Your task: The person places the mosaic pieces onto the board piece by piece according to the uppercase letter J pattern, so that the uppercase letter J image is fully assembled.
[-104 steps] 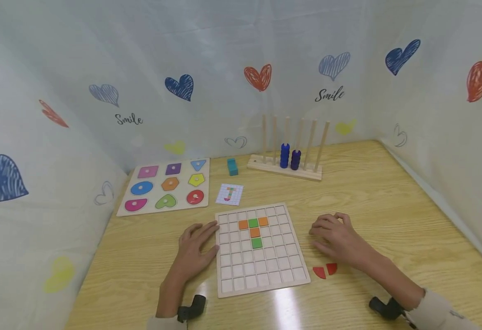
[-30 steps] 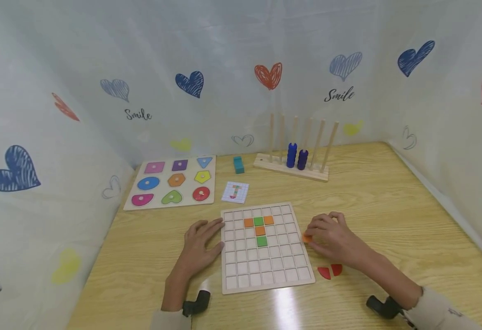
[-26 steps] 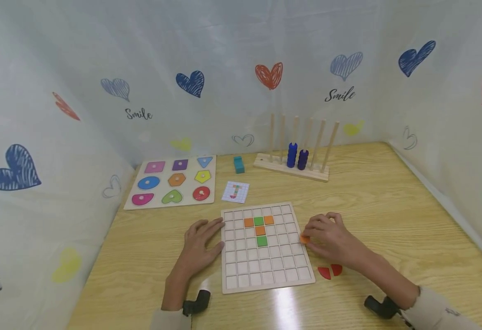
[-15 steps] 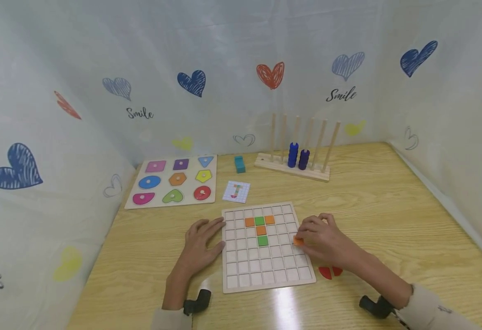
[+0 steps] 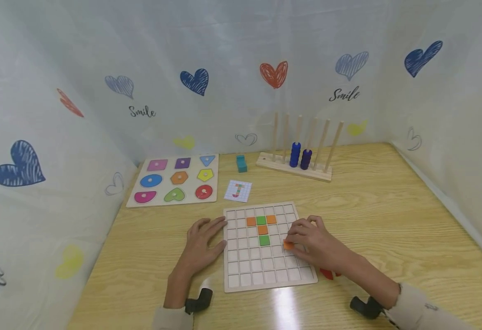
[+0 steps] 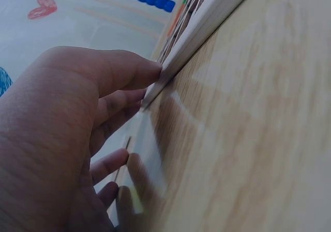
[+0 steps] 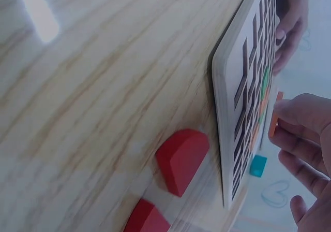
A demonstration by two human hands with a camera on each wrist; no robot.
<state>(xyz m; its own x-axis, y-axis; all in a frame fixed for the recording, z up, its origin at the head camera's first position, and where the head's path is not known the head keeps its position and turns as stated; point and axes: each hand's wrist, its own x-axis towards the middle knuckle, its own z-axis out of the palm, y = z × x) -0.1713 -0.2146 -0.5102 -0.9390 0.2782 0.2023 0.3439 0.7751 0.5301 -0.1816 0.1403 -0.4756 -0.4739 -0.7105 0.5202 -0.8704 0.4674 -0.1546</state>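
- We've got a wood-grain table (image 5: 373,197), with a white curtain (image 5: 224,36) printed with hearts and "Smile" round it.
- Nearest: two red pieces (image 7: 181,157) on the table, just beside the grid board (image 5: 245,267), partly behind the right arm in the head view.
- Left hand (image 5: 201,245): grip spread, fingertips touching the board's left edge.
- Right hand (image 5: 317,240): grip pinching an orange tile (image 5: 288,245) over the board's right half, near the lower green tile (image 5: 264,240). We can't tell if the held one touches the board.
- Tiles on the board make a T: orange-green-orange across, orange then green down.
- Past the board: pattern card (image 5: 230,190) showing a J-like figure; shape puzzle (image 5: 160,196) to its left.
- Farthest: teal block (image 5: 241,163), then peg stand (image 5: 282,166) with blue and purple beads.
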